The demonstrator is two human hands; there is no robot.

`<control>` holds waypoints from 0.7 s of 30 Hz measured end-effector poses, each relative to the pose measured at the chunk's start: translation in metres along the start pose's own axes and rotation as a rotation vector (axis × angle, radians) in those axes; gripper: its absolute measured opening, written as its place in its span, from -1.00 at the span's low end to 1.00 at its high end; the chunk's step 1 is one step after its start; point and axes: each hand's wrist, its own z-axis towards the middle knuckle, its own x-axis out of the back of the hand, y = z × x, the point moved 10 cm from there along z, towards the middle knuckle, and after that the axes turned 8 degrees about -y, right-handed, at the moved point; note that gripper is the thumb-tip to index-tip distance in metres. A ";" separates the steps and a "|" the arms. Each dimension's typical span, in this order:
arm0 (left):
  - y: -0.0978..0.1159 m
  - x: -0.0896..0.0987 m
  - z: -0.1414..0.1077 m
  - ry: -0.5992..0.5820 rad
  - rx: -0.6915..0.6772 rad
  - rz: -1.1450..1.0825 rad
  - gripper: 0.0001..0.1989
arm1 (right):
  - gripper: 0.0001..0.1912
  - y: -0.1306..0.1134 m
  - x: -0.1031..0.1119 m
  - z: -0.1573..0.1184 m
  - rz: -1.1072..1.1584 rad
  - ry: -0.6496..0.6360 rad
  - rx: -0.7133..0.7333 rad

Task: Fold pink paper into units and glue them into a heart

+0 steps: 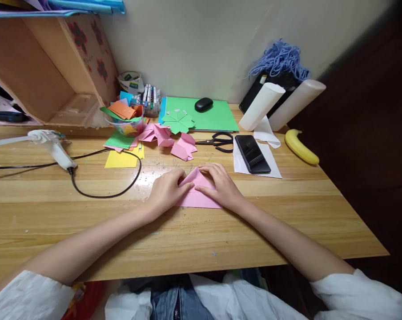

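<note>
A folded pink paper (201, 198) lies on the wooden table in front of me, its pointed top facing away and its long straight edge toward me. My left hand (169, 189) grips its left side, thumb on top and fingers curled at the slanted edge. On the other side my right hand (221, 184) holds the right slanted edge, with its thumb on the paper's middle and its fingertips near the peak. The two thumbs are close together but apart. Parts of the paper are hidden under both hands.
Beyond my hands are folded pink pieces (184, 147), black scissors (217, 141) and a green paper flower (178, 121). A phone (252, 154) and a banana (301, 146) lie right. A glue gun (56, 146) with a looping cable and yellow paper (122, 158) are left.
</note>
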 end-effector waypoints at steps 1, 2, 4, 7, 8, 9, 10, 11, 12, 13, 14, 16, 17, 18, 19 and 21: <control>0.003 0.003 -0.001 0.040 -0.036 -0.019 -0.75 | -0.60 0.002 0.004 0.000 0.033 0.025 -0.003; 0.008 0.008 -0.002 0.089 -0.079 -0.026 -0.76 | -0.66 0.003 0.009 -0.001 0.068 0.065 -0.003; 0.021 0.019 -0.008 0.209 -0.201 0.012 -0.81 | -0.83 0.001 0.026 -0.006 0.120 0.180 0.028; 0.045 0.034 -0.024 0.386 -0.413 0.119 -0.93 | -0.91 -0.020 0.051 -0.020 0.092 0.342 0.239; 0.051 0.037 -0.030 0.427 -0.465 0.147 -0.95 | -0.88 -0.030 0.056 -0.026 0.054 0.373 0.336; 0.055 0.039 -0.034 0.458 -0.504 0.169 -0.94 | -0.86 -0.039 0.059 -0.032 0.009 0.389 0.429; 0.058 0.039 -0.038 0.472 -0.528 0.190 -0.91 | -0.86 -0.048 0.058 -0.037 -0.042 0.381 0.509; 0.060 0.038 -0.040 0.471 -0.542 0.215 -0.89 | -0.86 -0.054 0.055 -0.039 -0.096 0.350 0.571; 0.062 0.035 -0.040 0.453 -0.551 0.245 -0.87 | -0.88 -0.058 0.048 -0.040 -0.147 0.294 0.616; 0.063 0.029 -0.039 0.414 -0.555 0.281 -0.85 | -0.90 -0.060 0.040 -0.040 -0.189 0.222 0.643; 0.064 0.021 -0.037 0.354 -0.556 0.321 -0.84 | -0.89 -0.059 0.032 -0.038 -0.219 0.140 0.649; 0.063 0.003 -0.033 0.202 -0.543 0.391 -0.83 | -0.87 -0.051 0.016 -0.031 -0.240 -0.020 0.598; 0.062 -0.005 -0.031 0.128 -0.534 0.416 -0.82 | -0.87 -0.046 0.009 -0.027 -0.228 -0.094 0.553; 0.061 -0.012 -0.029 0.064 -0.523 0.433 -0.82 | -0.88 -0.040 0.004 -0.024 -0.201 -0.160 0.501; 0.059 -0.018 -0.028 0.014 -0.514 0.444 -0.82 | -0.89 -0.034 0.001 -0.021 -0.157 -0.217 0.449; 0.058 -0.023 -0.027 -0.046 -0.496 0.441 -0.81 | -0.91 -0.026 -0.003 -0.016 -0.036 -0.295 0.365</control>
